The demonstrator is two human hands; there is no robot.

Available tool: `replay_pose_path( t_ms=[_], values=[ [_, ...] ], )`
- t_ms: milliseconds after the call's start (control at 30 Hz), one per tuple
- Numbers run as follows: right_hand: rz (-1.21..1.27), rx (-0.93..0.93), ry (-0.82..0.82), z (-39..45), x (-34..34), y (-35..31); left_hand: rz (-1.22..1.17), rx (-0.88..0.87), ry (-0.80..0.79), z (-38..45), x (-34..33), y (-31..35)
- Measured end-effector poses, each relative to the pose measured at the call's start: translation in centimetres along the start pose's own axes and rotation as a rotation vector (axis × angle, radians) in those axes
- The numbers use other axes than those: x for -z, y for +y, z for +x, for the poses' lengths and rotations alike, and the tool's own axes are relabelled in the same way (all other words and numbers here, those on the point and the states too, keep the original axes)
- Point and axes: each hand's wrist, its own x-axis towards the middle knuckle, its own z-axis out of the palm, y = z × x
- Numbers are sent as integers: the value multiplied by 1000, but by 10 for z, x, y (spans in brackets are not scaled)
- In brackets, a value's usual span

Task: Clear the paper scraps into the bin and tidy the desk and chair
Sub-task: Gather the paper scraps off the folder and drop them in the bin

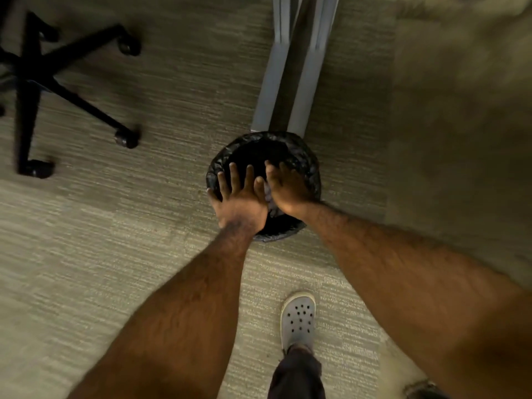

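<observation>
Carpet in pale grey-green stripes fills the frame, with wide bare stretches across the lower left and along the right side. At the upper left stands the black wheeled base of a chair, its castors spread toward the middle, well apart from everything else. Two grey desk legs run down from the top centre and end just beside the far rim of the bin.

That bin, lined with a black bag, sits on the floor at the centre of the frame, its round mouth open upward. Both hands are held over the near half of the opening, backs up. The left hand covers the near-left part of the rim, its fingers spread wide and flat, pointing toward the top of the frame. The right hand lies just beside it, touching it at the thumb side, fingers bent slightly downward into the bin. Between the two hands a small pale patch shows, perhaps a paper scrap, but it is too blurred to say whether either hand holds it.

Below the bin, at the lower centre, a grey perforated clog stands on the carpet, near the right forearm.
</observation>
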Motion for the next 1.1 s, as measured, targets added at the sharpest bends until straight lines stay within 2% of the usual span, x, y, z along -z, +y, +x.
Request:
replay_pose_path(
  t_ms=[167, 300, 533, 700, 900, 1100],
  values=[
    [-138, 40, -46, -24, 13, -16, 77, -32, 15, -23, 20, 8],
    [-278, 84, 7, -54, 29, -22, 89, -45, 5, -47, 34, 9],
    [-222, 31, 28, -134, 62, -20, 55, -90, 52, -102, 66, 21],
    [-263, 38, 173, -199, 98, -18, 46, -142, 23, -148, 102, 57],
    [-221, -26, 294, -281, 154, -10, 130, -300, -21, -190, 150, 118],
    [-172, -132, 428, -362, 216, 12, 221, -556, -18, -246, 184, 199]
  ],
)
